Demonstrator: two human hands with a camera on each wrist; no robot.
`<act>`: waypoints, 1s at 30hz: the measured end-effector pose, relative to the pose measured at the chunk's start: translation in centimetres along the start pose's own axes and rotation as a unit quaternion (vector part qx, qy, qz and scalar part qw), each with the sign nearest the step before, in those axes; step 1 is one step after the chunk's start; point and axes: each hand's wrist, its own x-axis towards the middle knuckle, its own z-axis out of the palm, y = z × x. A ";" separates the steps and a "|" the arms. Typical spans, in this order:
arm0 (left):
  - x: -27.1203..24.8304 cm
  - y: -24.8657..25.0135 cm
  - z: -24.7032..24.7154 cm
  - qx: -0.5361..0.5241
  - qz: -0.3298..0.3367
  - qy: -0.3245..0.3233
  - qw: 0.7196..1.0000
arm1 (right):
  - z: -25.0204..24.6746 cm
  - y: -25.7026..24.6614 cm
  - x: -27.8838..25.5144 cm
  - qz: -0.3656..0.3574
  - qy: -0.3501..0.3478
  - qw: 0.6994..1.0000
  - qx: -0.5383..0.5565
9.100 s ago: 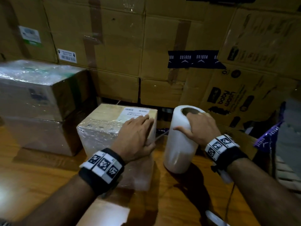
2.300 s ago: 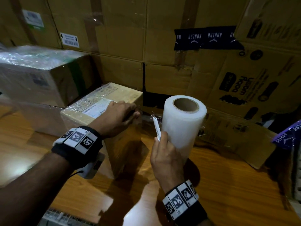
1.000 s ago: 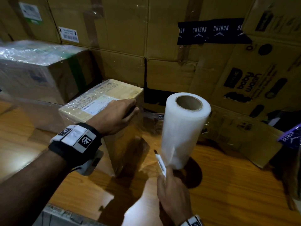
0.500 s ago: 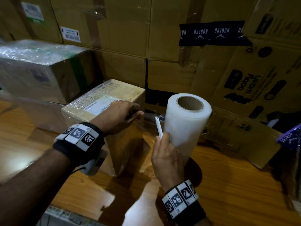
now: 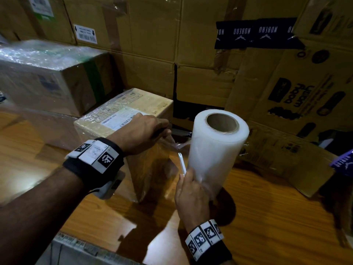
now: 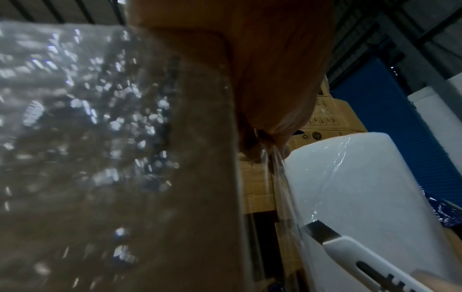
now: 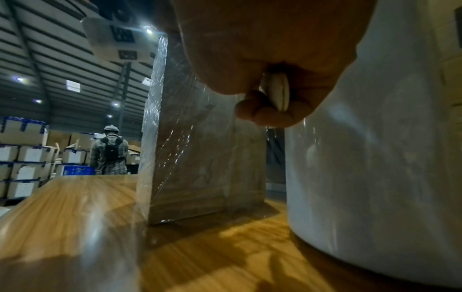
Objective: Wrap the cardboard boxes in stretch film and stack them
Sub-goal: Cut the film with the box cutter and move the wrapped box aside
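- Stack (image 5: pixel 47 77) of wrapped boxes sits at about ten o'clock on the table (image 5: pixel 267 217); judging from that, this is where the box in hand goes once it is freed from the roll.
- Box (image 5: pixel 122 113) stands at the centre, film already shining over its top and near side. It should stay planted during the cut, so weight from above is the right idea.
- Left hand (image 5: pixel 141 132) rests on the box's top right corner, fingers curled and pinching the film (image 5: pixel 176 145) where it gathers into a thin, taut neck at the hand's three o'clock. My advice: keep that pull steady towards the box, since slack film dodges a blade rather than parting.
- Knife (image 5: pixel 181 164) points up at twelve o'clock, its tip just below the stretched neck; the left wrist view shows the bare blade close beside the strand, though I cannot tell whether it touches.
- Right hand (image 5: pixel 191 190) is closed round the knife handle, knuckles against the roll's lower side. A short stroke away from the left fingers looks safest, as they sit near the blade's line.
- Roll (image 5: pixel 217 150) stands upright at three o'clock of the box, just beside it, joined to it only by that strand. It may tip when the tension goes, so bracing it with the knife hand seems wise.
- After the cut, the loose tail wants smoothing flat onto the box's side.
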 end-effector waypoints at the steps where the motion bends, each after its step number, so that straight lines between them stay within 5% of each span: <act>1: 0.0 0.0 0.0 0.002 0.001 0.001 1.000 | 0.4 -0.1 -0.1 0.000 0.002 1.000 -0.001; 9: 0.0 -0.1 0.0 -0.036 -0.001 0.041 0.999 | 0.4 1.8 -0.7 0.041 -0.080 0.995 -0.047; 15: -0.1 -0.5 0.0 -0.058 -0.020 0.048 0.997 | 0.3 2.7 -2.0 -0.012 -0.115 0.991 -0.070; 21: -0.2 -0.6 0.2 -0.061 -0.045 0.052 0.996 | -2.2 0.5 -0.8 -0.025 0.047 0.998 0.032; 30: -0.3 -0.1 -0.2 -0.072 -0.053 0.035 0.995 | -2.5 -0.7 2.5 -0.045 0.036 0.998 0.018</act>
